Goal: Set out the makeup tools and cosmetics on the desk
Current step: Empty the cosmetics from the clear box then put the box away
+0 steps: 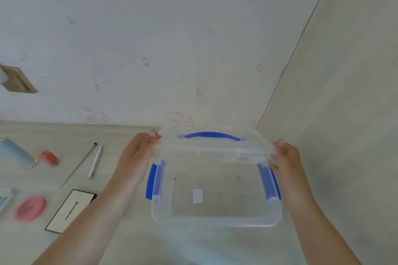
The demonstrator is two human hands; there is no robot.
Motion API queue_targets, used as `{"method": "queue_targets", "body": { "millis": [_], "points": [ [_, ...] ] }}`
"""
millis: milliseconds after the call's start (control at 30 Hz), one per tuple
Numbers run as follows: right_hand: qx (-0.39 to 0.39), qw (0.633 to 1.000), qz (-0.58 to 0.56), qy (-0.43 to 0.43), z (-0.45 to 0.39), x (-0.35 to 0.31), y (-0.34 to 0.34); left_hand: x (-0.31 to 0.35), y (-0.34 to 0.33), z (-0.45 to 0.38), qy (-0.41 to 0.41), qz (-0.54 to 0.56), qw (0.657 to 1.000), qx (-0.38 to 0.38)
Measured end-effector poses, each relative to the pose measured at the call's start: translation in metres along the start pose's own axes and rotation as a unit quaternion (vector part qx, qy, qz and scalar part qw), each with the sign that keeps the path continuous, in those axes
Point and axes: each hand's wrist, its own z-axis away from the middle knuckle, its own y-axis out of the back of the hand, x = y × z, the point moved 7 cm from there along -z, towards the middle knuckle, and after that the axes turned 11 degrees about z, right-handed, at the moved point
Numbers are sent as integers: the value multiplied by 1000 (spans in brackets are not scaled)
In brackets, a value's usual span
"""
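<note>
A clear plastic box [215, 219] with blue side clips stands on the desk in front of me; nothing lies inside but a white sticker. Its clear lid [212, 146] with a blue handle is held tilted above the box's far edge. My left hand [140, 153] grips the lid's left end and my right hand [285, 155] grips its right end. Laid out on the desk to the left are a thin brush [79, 163], a white pen-like stick [95, 161], a small red bottle [50, 157], a pink round compact [30, 208] and a white palette box [71, 211].
A pale blue bottle [15, 154] lies at the far left, with a light packet [4, 198] below it. The patterned wall rises just behind the desk [120, 243]. A side panel [344, 114] closes the right. A wall socket [18, 80] sits at upper left.
</note>
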Motion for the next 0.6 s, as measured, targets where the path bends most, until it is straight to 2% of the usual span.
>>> {"method": "queue_targets", "body": {
  "millis": [200,600],
  "points": [
    [44,998,37,9,36,18,10,-23,-10,27,-26,-60,997,-36],
    [8,992,124,21,68,58,6,-50,-8,61,-144,-178,971,-69]
  ]
}}
